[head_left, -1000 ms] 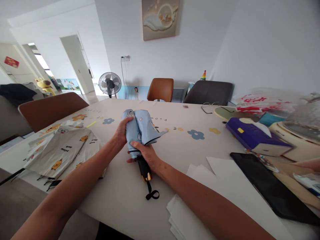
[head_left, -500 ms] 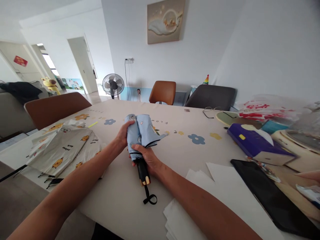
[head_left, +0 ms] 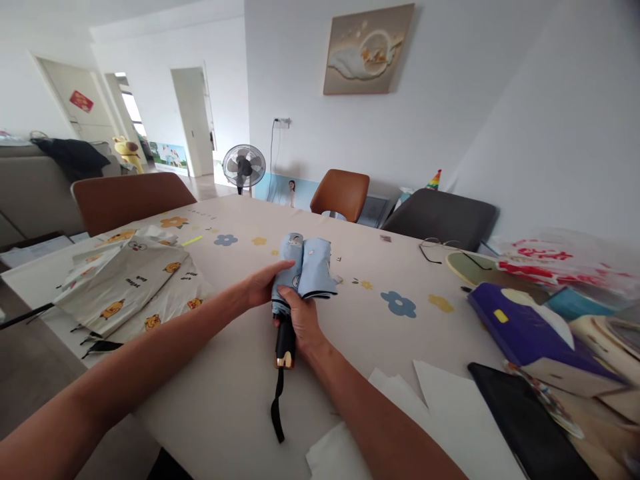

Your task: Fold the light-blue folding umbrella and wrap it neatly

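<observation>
A folded light-blue umbrella (head_left: 311, 265) with a black handle (head_left: 285, 340) and a black wrist strap (head_left: 277, 407) lies on the table (head_left: 240, 373) in front of me. My left hand (head_left: 263, 285) wraps its fingers round the left side of the blue canopy. My right hand (head_left: 303, 317) grips the lower end of the canopy just above the handle. The canopy's folds are gathered together, with one flap sticking out to the right.
A second umbrella (head_left: 125, 283), white with yellow ducks, lies at the left. White paper sheets (head_left: 440, 413), a black tablet (head_left: 530, 427), a purple tissue box (head_left: 520, 330), glasses (head_left: 433, 248) and bags (head_left: 555, 260) fill the right side. Chairs (head_left: 130, 200) ring the table.
The camera has swung right. The blue umbrella has turned more upright toward me, its strap now hangs straight down, and the loose flap is drawn closer to the canopy.
</observation>
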The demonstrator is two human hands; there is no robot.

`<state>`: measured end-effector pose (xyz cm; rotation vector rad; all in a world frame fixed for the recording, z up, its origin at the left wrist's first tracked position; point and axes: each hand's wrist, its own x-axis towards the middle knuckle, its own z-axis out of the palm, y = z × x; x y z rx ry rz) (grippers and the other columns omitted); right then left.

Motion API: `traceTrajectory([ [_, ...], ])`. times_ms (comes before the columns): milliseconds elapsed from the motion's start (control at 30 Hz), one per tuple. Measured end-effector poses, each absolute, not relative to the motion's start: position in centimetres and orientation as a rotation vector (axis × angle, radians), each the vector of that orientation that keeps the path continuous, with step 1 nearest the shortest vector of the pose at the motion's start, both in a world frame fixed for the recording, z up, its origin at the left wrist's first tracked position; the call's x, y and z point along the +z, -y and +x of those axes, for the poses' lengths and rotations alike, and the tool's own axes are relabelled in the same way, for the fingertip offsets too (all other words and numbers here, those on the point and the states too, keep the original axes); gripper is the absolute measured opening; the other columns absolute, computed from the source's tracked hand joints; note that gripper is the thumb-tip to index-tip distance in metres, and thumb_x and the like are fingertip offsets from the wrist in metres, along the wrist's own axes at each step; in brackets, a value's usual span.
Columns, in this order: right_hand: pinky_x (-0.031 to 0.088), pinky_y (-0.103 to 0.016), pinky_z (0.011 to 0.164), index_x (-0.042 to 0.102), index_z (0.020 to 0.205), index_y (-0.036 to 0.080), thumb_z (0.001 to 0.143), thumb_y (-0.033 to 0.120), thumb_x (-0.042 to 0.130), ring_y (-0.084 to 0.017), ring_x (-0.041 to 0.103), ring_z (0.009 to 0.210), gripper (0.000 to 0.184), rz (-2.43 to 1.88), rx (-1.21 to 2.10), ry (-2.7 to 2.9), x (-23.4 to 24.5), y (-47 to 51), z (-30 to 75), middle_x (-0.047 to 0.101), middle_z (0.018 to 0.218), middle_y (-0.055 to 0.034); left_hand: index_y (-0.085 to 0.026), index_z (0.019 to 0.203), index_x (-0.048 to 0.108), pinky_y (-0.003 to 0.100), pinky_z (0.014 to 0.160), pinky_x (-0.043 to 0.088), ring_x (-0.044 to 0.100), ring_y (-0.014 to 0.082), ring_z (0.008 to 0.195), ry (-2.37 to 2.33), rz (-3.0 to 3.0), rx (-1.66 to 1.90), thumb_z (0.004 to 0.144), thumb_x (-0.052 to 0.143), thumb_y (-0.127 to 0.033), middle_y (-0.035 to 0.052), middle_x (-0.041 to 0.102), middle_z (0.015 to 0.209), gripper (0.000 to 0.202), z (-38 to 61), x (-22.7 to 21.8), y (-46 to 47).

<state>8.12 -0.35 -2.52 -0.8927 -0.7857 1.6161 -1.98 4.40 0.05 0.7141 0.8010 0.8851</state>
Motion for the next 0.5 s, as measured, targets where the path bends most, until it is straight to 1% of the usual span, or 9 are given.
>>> traceTrajectory([
  [133,0.038,-0.02,0.027,0.052,0.078,0.016,0.063,0.033,0.062,-0.008,0.043,0.036,0.025,-0.884,1.639,0.736,-2.56,0.48,7.86,0.047,0.049,0.0062,-0.011,0.076,0.061,0.028,0.061,0.05,0.061,0.0163,0.057,-0.86,0.613,0.792,0.074,0.058,-0.038,0.0048,0.066,0.065,0.027,-1.62,-0.75,-4.04],
  [300,0.038,-0.02,0.027,0.051,0.074,0.016,0.065,0.035,0.06,-0.008,0.043,0.034,0.023,-0.887,1.592,0.788,-2.36,0.63,7.85,0.047,0.046,0.0072,-0.01,0.079,0.061,0.028,0.06,0.052,0.062,0.0164,0.059,-0.784,0.609,0.819,0.076,0.056,-0.038,0.0053,0.066,0.068,0.029,-1.57,-0.95,-3.9],
  [400,0.039,-0.021,0.027,0.052,0.072,0.015,0.067,0.036,0.06,-0.008,0.043,0.032,0.023,-0.906,1.539,0.818,-2.22,0.51,8.08,0.048,0.045,0.0066,-0.009,0.08,0.06,0.027,0.053,0.051,0.061,0.0163,0.055,-0.752,0.624,0.79,0.078,0.053,-0.038,0.0054,0.065,0.065,0.029,-1.4,-0.82,-3.69],
  [500,0.041,-0.022,0.027,0.054,0.073,0.013,0.067,0.037,0.061,-0.009,0.044,0.03,0.025,-0.946,1.488,0.883,-2.29,0.28,8.41,0.05,0.045,0.0057,-0.01,0.081,0.059,0.026,0.041,0.049,0.06,0.0164,0.05,-0.731,0.64,0.761,0.079,0.051,-0.037,0.0046,0.064,0.062,0.028,-1.27,-0.79,-3.55],
])
